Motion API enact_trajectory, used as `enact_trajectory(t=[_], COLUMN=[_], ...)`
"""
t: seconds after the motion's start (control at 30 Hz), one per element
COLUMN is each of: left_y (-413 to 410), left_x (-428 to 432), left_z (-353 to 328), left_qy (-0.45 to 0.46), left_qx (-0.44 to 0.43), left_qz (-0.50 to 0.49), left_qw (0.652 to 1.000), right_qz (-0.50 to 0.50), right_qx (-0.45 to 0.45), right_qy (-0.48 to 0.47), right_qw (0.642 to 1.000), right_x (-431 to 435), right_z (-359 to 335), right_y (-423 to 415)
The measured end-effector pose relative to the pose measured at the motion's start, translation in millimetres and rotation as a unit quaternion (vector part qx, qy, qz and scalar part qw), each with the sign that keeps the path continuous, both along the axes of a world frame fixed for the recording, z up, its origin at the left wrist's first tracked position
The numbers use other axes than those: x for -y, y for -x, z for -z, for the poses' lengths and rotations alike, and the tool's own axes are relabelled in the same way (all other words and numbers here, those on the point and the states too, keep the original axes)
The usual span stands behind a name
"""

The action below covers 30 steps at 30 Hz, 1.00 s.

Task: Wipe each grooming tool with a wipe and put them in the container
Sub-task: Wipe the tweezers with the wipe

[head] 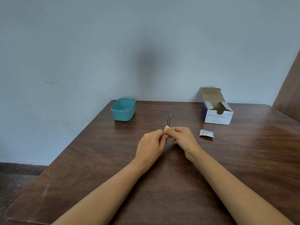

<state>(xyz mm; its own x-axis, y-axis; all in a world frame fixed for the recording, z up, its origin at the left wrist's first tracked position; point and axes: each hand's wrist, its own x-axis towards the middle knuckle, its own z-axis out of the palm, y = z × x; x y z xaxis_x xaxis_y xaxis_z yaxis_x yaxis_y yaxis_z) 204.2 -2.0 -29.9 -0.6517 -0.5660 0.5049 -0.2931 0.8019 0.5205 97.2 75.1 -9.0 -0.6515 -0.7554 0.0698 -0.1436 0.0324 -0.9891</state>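
Note:
Metal tweezers [168, 120] point away from me above the middle of the table, tips up. My left hand [151, 143] pinches their near end, which is hidden by my fingers. My right hand [181, 138] pinches a small white wipe [166, 127] folded round the tweezers just above the left fingertips. The teal container [123, 109] stands at the table's far left corner, lid off, with something small and dark inside that I cannot make out.
An open white and blue box of alcohol swabs [216, 113] stands at the far right. A torn swab wrapper [206, 133] lies flat in front of it. The brown wooden table [97, 159] meets a blue wall, and its left edge drops to the floor.

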Motion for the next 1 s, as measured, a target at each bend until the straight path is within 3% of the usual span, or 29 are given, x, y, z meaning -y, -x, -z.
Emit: enact_trajectory(t=[0.33, 0.53, 0.83, 1.0], left_y=[1.4, 2.0, 1.6, 2.0], left_x=[-1.2, -3.0, -4.6, -4.1], left_z=[-2.7, -3.7, -6.5, -6.0], left_qy=[-0.105, -0.103, -0.049, 0.114], left_qx=[-0.020, 0.004, 0.037, 0.101], left_qz=[0.061, 0.075, 0.050, -0.015], left_qw=[0.992, 0.992, 0.997, 0.988], right_qz=[0.084, 0.135, 0.154, 0.175], right_qx=[0.065, 0.115, 0.176, 0.161], right_qy=[0.063, 0.070, 0.074, 0.092], right_qw=[0.992, 0.982, 0.969, 0.967], right_x=[5.8, 4.3, 3.8, 3.4], right_z=[4.9, 2.8, 1.5, 1.0], right_y=[4.5, 19.4, 27.2, 20.2])
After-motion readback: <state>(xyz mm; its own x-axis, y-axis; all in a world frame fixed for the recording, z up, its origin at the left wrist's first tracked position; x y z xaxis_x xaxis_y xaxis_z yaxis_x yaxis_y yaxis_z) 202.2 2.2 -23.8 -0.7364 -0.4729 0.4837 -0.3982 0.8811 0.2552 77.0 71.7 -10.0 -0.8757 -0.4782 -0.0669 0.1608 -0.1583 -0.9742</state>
